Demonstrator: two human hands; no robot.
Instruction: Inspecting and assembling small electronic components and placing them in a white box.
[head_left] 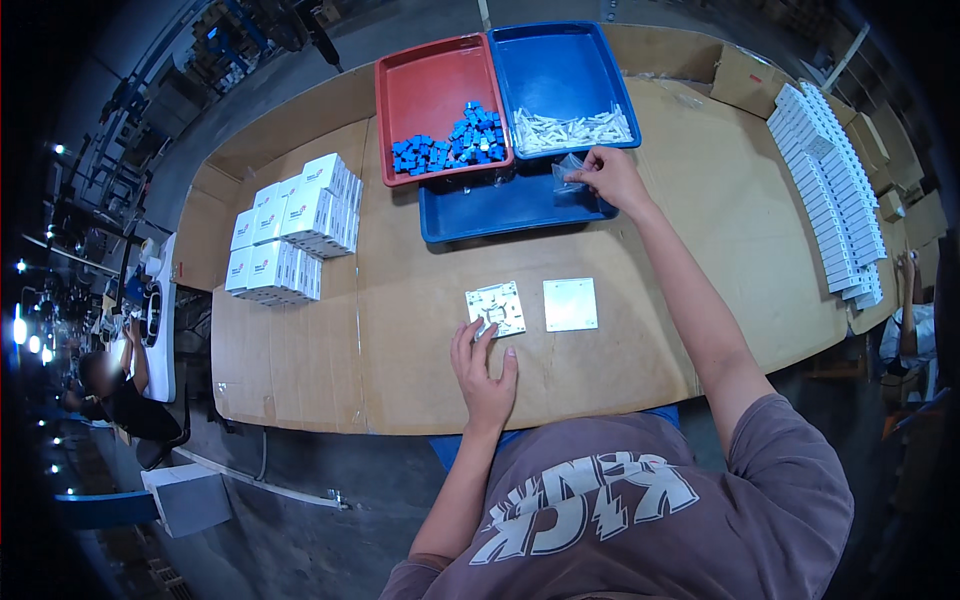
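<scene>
My right hand (615, 180) reaches forward over the front blue tray (500, 222), thumb and fingers pinched on a small clear plastic bag (566, 178). What the bag contains, if anything, is too small to tell. Nearer to me, my left hand (486, 385) rests with its fingers apart, fingertips touching the lower edge of a white square plate (497, 306) that shows moulded details and small metal parts. Beside it, to the right and untouched, lies a second white square plate (570, 304) with a smooth face.
Behind the front tray, a red tray (435, 75) holds blue blocks (470, 138), and another blue tray (550, 65) holds white slim pieces (575, 130). Stacked white boxes (290, 228) stand left; long rows of white boxes (825, 190) line the right. Cardboard walls (290, 125) edge the table.
</scene>
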